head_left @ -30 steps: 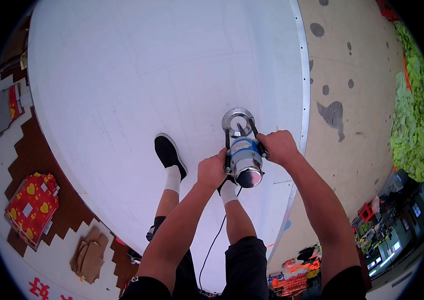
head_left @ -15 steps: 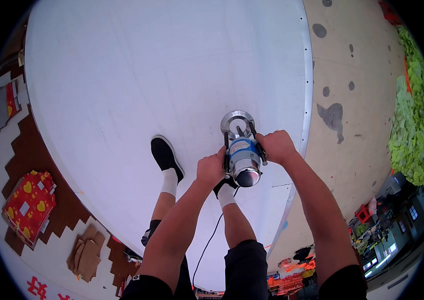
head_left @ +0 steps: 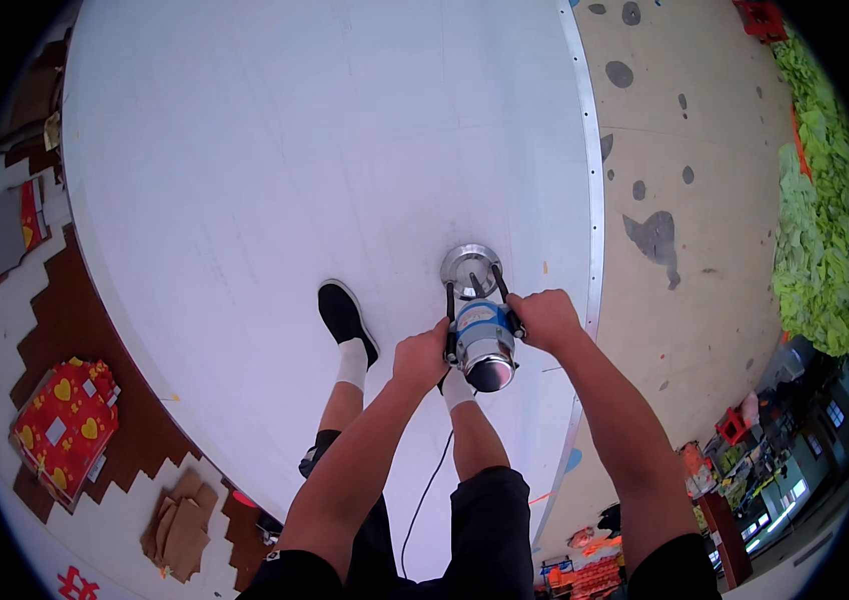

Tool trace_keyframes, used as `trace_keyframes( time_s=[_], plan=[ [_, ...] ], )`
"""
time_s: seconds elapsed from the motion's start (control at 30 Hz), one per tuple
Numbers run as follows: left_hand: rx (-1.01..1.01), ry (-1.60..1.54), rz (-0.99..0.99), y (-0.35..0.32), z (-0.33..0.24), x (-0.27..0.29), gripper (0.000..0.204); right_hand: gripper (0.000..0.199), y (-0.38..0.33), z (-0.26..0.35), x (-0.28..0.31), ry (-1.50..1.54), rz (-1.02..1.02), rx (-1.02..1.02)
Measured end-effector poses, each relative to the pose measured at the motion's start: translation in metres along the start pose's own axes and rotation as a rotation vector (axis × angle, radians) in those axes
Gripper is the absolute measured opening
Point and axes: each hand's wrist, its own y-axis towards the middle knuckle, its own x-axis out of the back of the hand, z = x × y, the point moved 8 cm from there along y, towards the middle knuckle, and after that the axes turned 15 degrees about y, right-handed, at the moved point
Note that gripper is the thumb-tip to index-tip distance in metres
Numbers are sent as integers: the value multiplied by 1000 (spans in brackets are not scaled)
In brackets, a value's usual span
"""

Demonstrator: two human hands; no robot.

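Observation:
Both my hands grip a two-handled electric drill (head_left: 484, 336), which has a silver motor with a blue band and a black cap. My left hand (head_left: 420, 354) is closed on its left handle, my right hand (head_left: 547, 320) on its right one. Dark rods run from the motor to a round metal base (head_left: 452, 262) over the white surface (head_left: 244, 180). Whether the base touches that surface I cannot tell. A black cord (head_left: 422, 505) trails back between my legs.
I stand on the white surface in black shoes (head_left: 342, 315); the other shoe is mostly behind the drill. A riveted metal strip (head_left: 591, 150) edges it on the right, beside a beige, grey-patched surface (head_left: 684, 320). Green material (head_left: 824, 230) heaps far right; flattened cardboard (head_left: 180, 525) lies lower left.
My hands and the drill are slightly closer to my body. The whole view has shifted a little, and a small orange mark now shows right of the base. Both hands keep their grip.

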Motion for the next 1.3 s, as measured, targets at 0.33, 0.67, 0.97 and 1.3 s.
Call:
trace_keyframes(
  time_s=[0.33,0.67,0.97,1.3],
  plan=[
    [24,102,32,-24,98,19,66,30,44,82,-28,93,9,-28],
    [45,61,44,-23,144,14,70,37,77,112,-43,49,25,-32],
    [65,-19,-7,-27,147,8,63,29,84,122,-32,-10,67,-6],
    [91,-69,-46,-30,144,5,62,30,88,124,-28,-30,102,0]
  ],
)
